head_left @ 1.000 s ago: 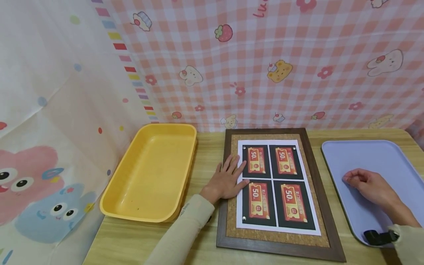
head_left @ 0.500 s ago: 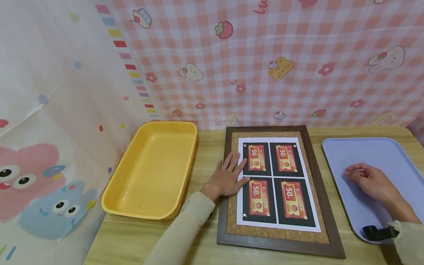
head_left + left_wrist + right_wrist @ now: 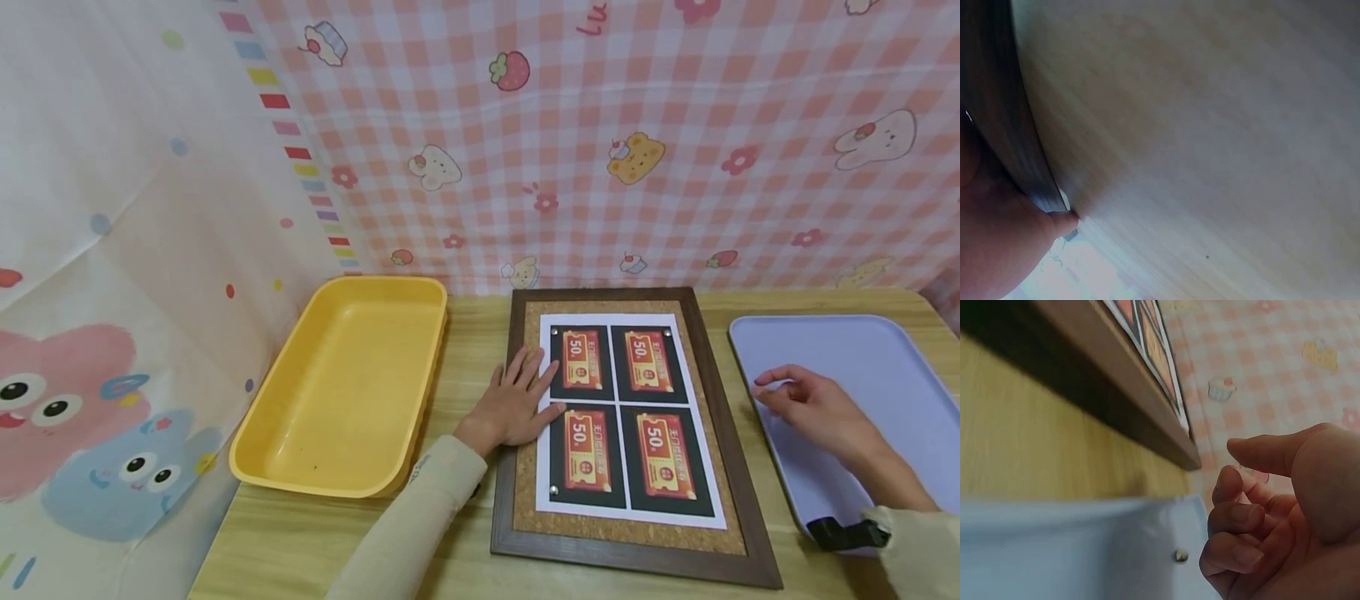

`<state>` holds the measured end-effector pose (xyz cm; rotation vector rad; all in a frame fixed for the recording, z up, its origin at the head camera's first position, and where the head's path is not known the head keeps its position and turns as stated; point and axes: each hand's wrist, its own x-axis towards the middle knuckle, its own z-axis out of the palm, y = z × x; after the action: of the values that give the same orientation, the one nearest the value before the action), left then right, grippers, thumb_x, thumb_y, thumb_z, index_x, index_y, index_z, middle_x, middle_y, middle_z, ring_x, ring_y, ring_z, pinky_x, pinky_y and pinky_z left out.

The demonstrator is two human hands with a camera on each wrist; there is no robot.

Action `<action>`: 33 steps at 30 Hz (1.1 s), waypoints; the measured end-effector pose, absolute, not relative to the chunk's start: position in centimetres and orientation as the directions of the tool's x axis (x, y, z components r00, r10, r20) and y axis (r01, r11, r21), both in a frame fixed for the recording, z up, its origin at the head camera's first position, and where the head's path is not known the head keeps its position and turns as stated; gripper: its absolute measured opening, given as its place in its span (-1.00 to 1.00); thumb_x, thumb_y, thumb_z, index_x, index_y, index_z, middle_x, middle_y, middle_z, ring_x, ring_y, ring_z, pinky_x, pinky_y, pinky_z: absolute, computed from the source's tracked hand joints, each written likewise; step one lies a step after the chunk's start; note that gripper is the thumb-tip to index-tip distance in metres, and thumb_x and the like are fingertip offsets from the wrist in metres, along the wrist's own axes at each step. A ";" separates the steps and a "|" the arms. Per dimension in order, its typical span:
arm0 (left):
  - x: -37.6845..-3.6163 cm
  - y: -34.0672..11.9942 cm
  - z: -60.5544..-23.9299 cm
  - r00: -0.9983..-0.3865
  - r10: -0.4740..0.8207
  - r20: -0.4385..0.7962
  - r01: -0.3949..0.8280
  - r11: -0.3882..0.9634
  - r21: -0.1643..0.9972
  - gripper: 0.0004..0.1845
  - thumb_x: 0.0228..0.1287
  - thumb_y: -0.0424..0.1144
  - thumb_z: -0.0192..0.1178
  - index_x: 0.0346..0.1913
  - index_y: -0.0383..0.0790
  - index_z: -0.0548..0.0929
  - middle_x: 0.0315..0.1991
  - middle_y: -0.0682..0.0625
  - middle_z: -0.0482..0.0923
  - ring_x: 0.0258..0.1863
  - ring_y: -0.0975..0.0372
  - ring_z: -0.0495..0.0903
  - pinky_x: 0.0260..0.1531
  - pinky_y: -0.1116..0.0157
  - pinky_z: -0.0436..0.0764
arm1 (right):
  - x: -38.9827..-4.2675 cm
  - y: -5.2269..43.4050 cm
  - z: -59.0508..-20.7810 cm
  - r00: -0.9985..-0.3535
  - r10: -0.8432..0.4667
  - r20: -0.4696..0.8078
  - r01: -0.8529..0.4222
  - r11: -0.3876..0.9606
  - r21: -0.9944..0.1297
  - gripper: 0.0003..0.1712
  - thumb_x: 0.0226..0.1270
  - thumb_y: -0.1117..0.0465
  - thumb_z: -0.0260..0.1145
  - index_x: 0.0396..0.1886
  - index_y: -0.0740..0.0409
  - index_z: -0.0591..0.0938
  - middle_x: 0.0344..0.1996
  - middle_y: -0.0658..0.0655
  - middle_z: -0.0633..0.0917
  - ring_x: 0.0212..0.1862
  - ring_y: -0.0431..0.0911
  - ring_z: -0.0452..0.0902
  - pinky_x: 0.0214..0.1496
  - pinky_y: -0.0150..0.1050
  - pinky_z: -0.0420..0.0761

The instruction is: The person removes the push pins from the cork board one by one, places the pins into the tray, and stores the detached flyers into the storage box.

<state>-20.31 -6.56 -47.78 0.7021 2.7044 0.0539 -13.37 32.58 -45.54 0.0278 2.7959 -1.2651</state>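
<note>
Since the sheet [image 3: 622,417] shows a pin at only three corners, and none at the one nearest your right hand [image 3: 806,404], I'd judge that free corner could curl or tear if you drag a pin sideways. The board [image 3: 720,400] could also skid if your left hand [image 3: 517,404] eases off.

The sheet lies between your hands. Your left hand rests flat on it, fingers spread across its near edge and the board's frame. Your right hand is well apart from it, hovering over the near rim of the purple tray [image 3: 885,367] with its fingers loosely curled and nothing in them. A loose pin [image 3: 1180,555] lies in the tray just below those fingers and could roll if knocked. The yellow tub [image 3: 345,392] sits beyond your left hand.
</note>
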 end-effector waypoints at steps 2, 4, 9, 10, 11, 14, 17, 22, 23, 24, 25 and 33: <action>-20.3 -6.6 -47.8 -0.817 0.480 -0.319 0.466 0.876 0.123 -0.24 0.49 0.35 -0.41 0.60 0.18 -0.29 0.61 0.12 -0.50 0.57 0.16 -0.54 0.53 -0.04 -0.19 | -13.4 32.1 -45.4 -0.998 -0.035 -0.057 0.020 0.656 -0.755 -0.69 0.49 0.18 0.19 0.03 0.36 0.51 -0.51 0.00 0.63 -0.47 -0.29 0.41 -0.48 -0.31 0.39; -20.2 -6.6 -47.6 -0.818 0.484 -0.311 0.473 0.873 0.115 -0.24 0.49 0.35 -0.42 0.60 0.16 -0.27 0.62 0.10 -0.47 0.58 0.14 -0.51 0.52 -0.04 -0.16 | -13.4 31.5 -45.3 -0.998 -0.051 -0.047 0.002 0.652 -0.759 -0.69 0.48 0.19 0.21 0.02 0.36 0.51 -0.53 0.01 0.60 -0.48 -0.28 0.39 -0.50 -0.30 0.36; -19.8 -6.7 -47.2 -0.821 0.492 -0.292 0.485 0.869 0.101 -0.23 0.48 0.36 -0.45 0.61 0.15 -0.25 0.63 0.08 -0.43 0.59 0.12 -0.45 0.52 -0.05 -0.11 | -13.4 30.1 -44.9 -0.995 -0.094 -0.023 -0.044 0.657 -0.753 -0.73 0.48 0.24 0.19 0.00 0.37 0.54 -0.42 0.16 0.68 -0.47 -0.30 0.39 -0.50 -0.32 0.38; -19.8 -6.7 -47.2 -0.821 0.491 -0.289 0.484 0.869 0.101 -0.23 0.48 0.36 -0.46 0.61 0.15 -0.25 0.63 0.08 -0.43 0.59 0.12 -0.45 0.52 -0.05 -0.11 | -13.4 29.8 -44.8 -0.995 -0.101 -0.017 -0.054 0.658 -0.751 -0.75 0.47 0.25 0.19 -0.02 0.37 0.55 -0.40 0.17 0.69 -0.47 -0.30 0.39 -0.50 -0.33 0.38; -19.8 -6.7 -47.2 -0.822 0.492 -0.288 0.484 0.869 0.102 -0.23 0.48 0.37 -0.46 0.61 0.15 -0.25 0.63 0.08 -0.43 0.59 0.12 -0.45 0.52 -0.05 -0.11 | -13.4 29.5 -44.7 -0.994 -0.108 -0.019 -0.058 0.660 -0.749 -0.75 0.47 0.24 0.20 -0.03 0.36 0.55 -0.40 0.17 0.69 -0.47 -0.30 0.38 -0.49 -0.33 0.38; -19.8 -6.7 -47.3 -0.823 0.489 -0.288 0.482 0.870 0.100 -0.23 0.48 0.37 -0.46 0.60 0.16 -0.26 0.62 0.09 -0.44 0.59 0.13 -0.46 0.52 -0.04 -0.12 | -13.3 28.6 -44.3 -0.991 -0.127 -0.037 -0.057 0.663 -0.747 -0.74 0.47 0.19 0.22 -0.04 0.32 0.56 -0.46 0.13 0.64 -0.49 -0.27 0.37 -0.50 -0.32 0.37; -19.8 -6.7 -47.3 -0.823 0.488 -0.291 0.482 0.871 0.097 -0.23 0.48 0.37 -0.46 0.60 0.16 -0.26 0.62 0.09 -0.45 0.59 0.13 -0.46 0.52 -0.04 -0.12 | -13.3 27.8 -44.0 -0.988 -0.143 -0.065 -0.046 0.659 -0.750 -0.72 0.48 0.16 0.22 -0.03 0.31 0.54 -0.51 0.08 0.56 -0.50 -0.25 0.36 -0.51 -0.31 0.36; -19.8 -6.8 -47.4 -0.824 0.490 -0.284 0.482 0.870 0.103 -0.23 0.48 0.36 -0.45 0.61 0.15 -0.24 0.63 0.09 -0.42 0.59 0.13 -0.45 0.52 -0.05 -0.11 | -13.2 26.6 -43.8 -0.982 -0.173 -0.073 -0.056 0.643 -0.764 -0.78 0.46 0.24 0.21 -0.05 0.32 0.55 -0.32 0.18 0.66 -0.41 -0.24 0.45 -0.44 -0.34 0.44; -19.8 -6.7 -47.4 -0.825 0.490 -0.282 0.481 0.870 0.106 -0.23 0.48 0.36 -0.45 0.61 0.15 -0.23 0.63 0.08 -0.42 0.59 0.13 -0.45 0.52 -0.05 -0.11 | -13.2 26.3 -43.8 -0.982 -0.174 -0.077 -0.054 0.643 -0.764 -0.78 0.46 0.23 0.22 -0.06 0.31 0.55 -0.32 0.18 0.66 -0.40 -0.22 0.46 -0.43 -0.34 0.44; -19.8 -6.7 -47.4 -0.825 0.491 -0.280 0.480 0.870 0.111 -0.24 0.48 0.36 -0.45 0.61 0.15 -0.23 0.63 0.08 -0.41 0.59 0.13 -0.44 0.52 -0.05 -0.12 | -13.1 26.1 -43.8 -0.981 -0.180 -0.076 -0.058 0.640 -0.766 -0.79 0.46 0.24 0.21 -0.06 0.30 0.56 -0.30 0.17 0.67 -0.39 -0.22 0.47 -0.43 -0.34 0.45; -19.8 -6.7 -47.4 -0.825 0.491 -0.279 0.479 0.870 0.115 -0.24 0.49 0.35 -0.45 0.61 0.15 -0.23 0.63 0.08 -0.41 0.59 0.13 -0.44 0.52 -0.05 -0.12 | -13.1 25.8 -43.7 -0.980 -0.185 -0.078 -0.060 0.639 -0.767 -0.79 0.47 0.22 0.22 -0.07 0.29 0.56 -0.31 0.16 0.66 -0.39 -0.21 0.47 -0.44 -0.34 0.44; -19.8 -6.8 -47.3 -0.826 0.492 -0.276 0.477 0.870 0.123 -0.29 0.53 0.28 -0.44 0.61 0.15 -0.23 0.63 0.08 -0.42 0.59 0.13 -0.46 0.52 -0.05 -0.16 | -12.8 23.4 -43.3 -0.966 -0.245 -0.086 -0.079 0.592 -0.802 -0.81 0.45 0.20 0.27 -0.09 0.22 0.56 -0.52 0.07 0.49 -0.50 -0.17 0.43 -0.53 -0.31 0.39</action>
<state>-19.80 -6.76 -47.26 0.7284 2.7421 0.0703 -12.76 23.44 -43.27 -0.2702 2.6322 -1.3124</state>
